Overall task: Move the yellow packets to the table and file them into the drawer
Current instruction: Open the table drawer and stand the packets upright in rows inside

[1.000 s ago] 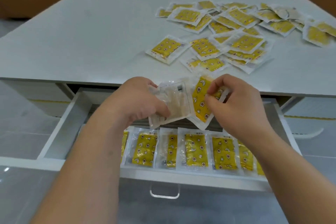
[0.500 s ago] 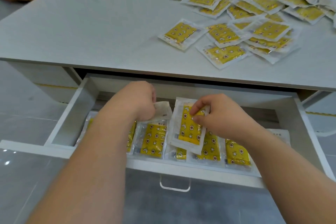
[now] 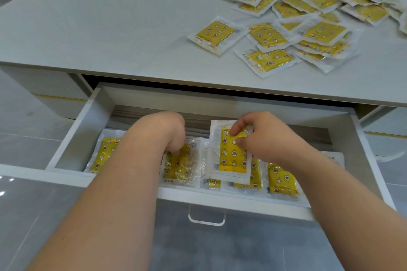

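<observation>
Both my hands are inside the open white drawer (image 3: pixel 72 134). My right hand (image 3: pixel 262 136) pinches the top of a yellow packet (image 3: pixel 231 156), held upright over the row of filed packets (image 3: pixel 282 179) along the drawer's front. My left hand (image 3: pixel 167 130) has its fingers curled down onto a packet (image 3: pixel 182 165) in that row; its fingertips are hidden, so the grip is unclear. Several more yellow packets (image 3: pixel 268 35) lie in a loose heap on the grey table top (image 3: pixel 110 17) at the right.
The drawer's back half shows bare bottom behind the row. A clear handle (image 3: pixel 207 218) hangs on the drawer front. Grey floor tiles (image 3: pixel 26 145) lie to the left, and a second drawer front (image 3: pixel 387 130) is at the right.
Both hands came down from table height into the drawer. My left hand's packet now lies in the row; my right hand's packet sank lower over the row.
</observation>
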`<action>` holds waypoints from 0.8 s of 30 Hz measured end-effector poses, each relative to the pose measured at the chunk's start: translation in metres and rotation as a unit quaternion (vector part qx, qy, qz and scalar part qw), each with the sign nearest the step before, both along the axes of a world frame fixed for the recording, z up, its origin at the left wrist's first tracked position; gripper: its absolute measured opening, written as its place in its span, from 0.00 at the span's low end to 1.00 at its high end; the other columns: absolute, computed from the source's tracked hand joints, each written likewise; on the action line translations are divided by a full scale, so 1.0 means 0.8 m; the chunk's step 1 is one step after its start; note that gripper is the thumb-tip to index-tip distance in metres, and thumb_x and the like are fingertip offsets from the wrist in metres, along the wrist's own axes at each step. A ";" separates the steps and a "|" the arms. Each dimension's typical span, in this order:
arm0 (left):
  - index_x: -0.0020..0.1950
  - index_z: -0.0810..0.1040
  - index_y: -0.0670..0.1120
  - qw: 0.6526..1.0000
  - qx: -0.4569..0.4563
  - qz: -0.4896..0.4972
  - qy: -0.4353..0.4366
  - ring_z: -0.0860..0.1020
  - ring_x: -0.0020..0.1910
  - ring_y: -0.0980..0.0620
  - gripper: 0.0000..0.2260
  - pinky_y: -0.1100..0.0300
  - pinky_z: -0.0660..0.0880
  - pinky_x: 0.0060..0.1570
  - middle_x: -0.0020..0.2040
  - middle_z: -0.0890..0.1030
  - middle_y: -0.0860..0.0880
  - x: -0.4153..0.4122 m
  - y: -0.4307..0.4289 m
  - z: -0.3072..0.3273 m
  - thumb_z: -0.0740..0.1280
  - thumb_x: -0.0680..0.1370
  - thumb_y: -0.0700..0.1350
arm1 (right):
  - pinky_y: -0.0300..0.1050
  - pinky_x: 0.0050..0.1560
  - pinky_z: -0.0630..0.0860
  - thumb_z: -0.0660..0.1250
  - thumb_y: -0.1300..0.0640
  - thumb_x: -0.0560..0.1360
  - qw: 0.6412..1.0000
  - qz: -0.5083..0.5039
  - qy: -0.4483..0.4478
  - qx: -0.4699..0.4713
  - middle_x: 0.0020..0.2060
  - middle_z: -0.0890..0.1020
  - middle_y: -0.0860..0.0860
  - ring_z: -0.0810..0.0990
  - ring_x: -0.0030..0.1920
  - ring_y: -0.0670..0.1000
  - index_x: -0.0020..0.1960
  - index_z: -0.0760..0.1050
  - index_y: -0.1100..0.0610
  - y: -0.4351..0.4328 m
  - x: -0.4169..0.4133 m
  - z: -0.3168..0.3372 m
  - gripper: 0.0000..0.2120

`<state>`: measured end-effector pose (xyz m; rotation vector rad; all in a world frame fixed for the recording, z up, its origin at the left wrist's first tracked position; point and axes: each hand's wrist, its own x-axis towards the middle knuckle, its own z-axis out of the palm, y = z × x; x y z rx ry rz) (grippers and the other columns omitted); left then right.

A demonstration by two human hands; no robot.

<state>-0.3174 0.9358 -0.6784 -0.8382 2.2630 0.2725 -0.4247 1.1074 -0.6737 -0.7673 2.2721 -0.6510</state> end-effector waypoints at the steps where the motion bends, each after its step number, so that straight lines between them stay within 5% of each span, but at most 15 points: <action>1: 0.65 0.79 0.45 1.000 -0.008 0.003 0.017 0.81 0.55 0.46 0.17 0.51 0.80 0.57 0.57 0.81 0.46 -0.002 0.000 -0.002 0.72 0.77 0.42 | 0.45 0.37 0.84 0.70 0.62 0.78 1.000 -0.007 -0.023 -0.013 0.37 0.82 0.50 0.83 0.35 0.50 0.47 0.81 0.46 0.000 0.001 0.001 0.11; 4: 0.69 0.76 0.46 0.999 -0.014 -0.005 0.033 0.79 0.60 0.44 0.19 0.52 0.78 0.58 0.65 0.78 0.45 -0.004 0.000 -0.004 0.67 0.78 0.38 | 0.54 0.48 0.85 0.71 0.63 0.78 0.997 0.006 -0.068 -0.037 0.38 0.82 0.50 0.86 0.39 0.52 0.48 0.82 0.45 -0.002 0.006 0.004 0.12; 7: 0.71 0.76 0.47 0.999 -0.013 -0.035 0.008 0.77 0.63 0.44 0.20 0.52 0.77 0.61 0.68 0.77 0.45 -0.005 0.003 -0.006 0.64 0.79 0.36 | 0.49 0.50 0.84 0.68 0.62 0.78 0.990 0.133 -0.007 0.038 0.49 0.81 0.46 0.84 0.47 0.49 0.55 0.80 0.42 -0.003 0.016 -0.003 0.15; 9: 0.70 0.77 0.47 0.999 -0.004 -0.040 0.004 0.77 0.63 0.44 0.20 0.51 0.77 0.62 0.67 0.77 0.46 -0.004 0.004 -0.006 0.63 0.79 0.35 | 0.47 0.57 0.78 0.66 0.63 0.79 0.963 0.238 0.065 0.105 0.58 0.78 0.46 0.77 0.58 0.50 0.61 0.78 0.42 -0.003 0.024 -0.012 0.18; 12: 0.69 0.78 0.47 0.999 -0.001 -0.034 0.009 0.79 0.61 0.45 0.20 0.51 0.78 0.60 0.64 0.79 0.46 -0.004 0.006 -0.003 0.64 0.78 0.36 | 0.58 0.73 0.60 0.64 0.58 0.80 0.934 0.306 0.120 0.139 0.72 0.69 0.47 0.59 0.76 0.57 0.67 0.75 0.37 -0.001 0.026 -0.018 0.21; 15: 0.69 0.78 0.47 0.999 -0.009 -0.032 0.007 0.79 0.59 0.45 0.17 0.51 0.79 0.59 0.63 0.80 0.46 -0.007 0.009 0.007 0.65 0.79 0.40 | 0.63 0.77 0.47 0.62 0.56 0.81 0.929 0.313 0.111 0.162 0.82 0.54 0.49 0.46 0.81 0.59 0.71 0.71 0.34 0.002 0.026 -0.014 0.24; 17: 0.68 0.77 0.46 1.000 -0.015 -0.023 0.007 0.79 0.59 0.45 0.16 0.52 0.78 0.59 0.63 0.80 0.46 -0.009 0.014 0.022 0.67 0.80 0.45 | 0.65 0.77 0.49 0.62 0.55 0.82 0.933 0.297 0.124 0.161 0.81 0.56 0.51 0.48 0.81 0.60 0.72 0.70 0.34 0.001 0.026 -0.010 0.23; 19: 0.62 0.81 0.44 0.999 -0.001 0.003 0.032 0.82 0.49 0.48 0.13 0.53 0.79 0.51 0.53 0.83 0.46 -0.011 0.018 0.047 0.67 0.81 0.50 | 0.62 0.74 0.63 0.63 0.55 0.81 0.949 0.251 0.156 0.112 0.74 0.69 0.50 0.65 0.75 0.58 0.70 0.73 0.38 0.001 0.023 0.004 0.20; 21: 0.51 0.82 0.41 0.992 0.049 0.062 0.095 0.83 0.39 0.49 0.13 0.54 0.81 0.46 0.43 0.85 0.46 -0.014 0.023 0.078 0.66 0.82 0.50 | 0.53 0.61 0.79 0.62 0.58 0.80 0.968 0.176 0.174 0.034 0.60 0.80 0.46 0.80 0.58 0.50 0.63 0.78 0.43 0.003 0.015 0.028 0.16; 24: 0.45 0.83 0.43 0.960 0.055 0.086 0.260 0.85 0.36 0.53 0.13 0.55 0.81 0.48 0.36 0.86 0.49 -0.020 0.026 0.105 0.65 0.82 0.49 | 0.50 0.44 0.83 0.62 0.58 0.77 0.973 0.069 0.208 -0.067 0.43 0.81 0.43 0.80 0.39 0.45 0.49 0.79 0.47 0.008 0.002 0.061 0.09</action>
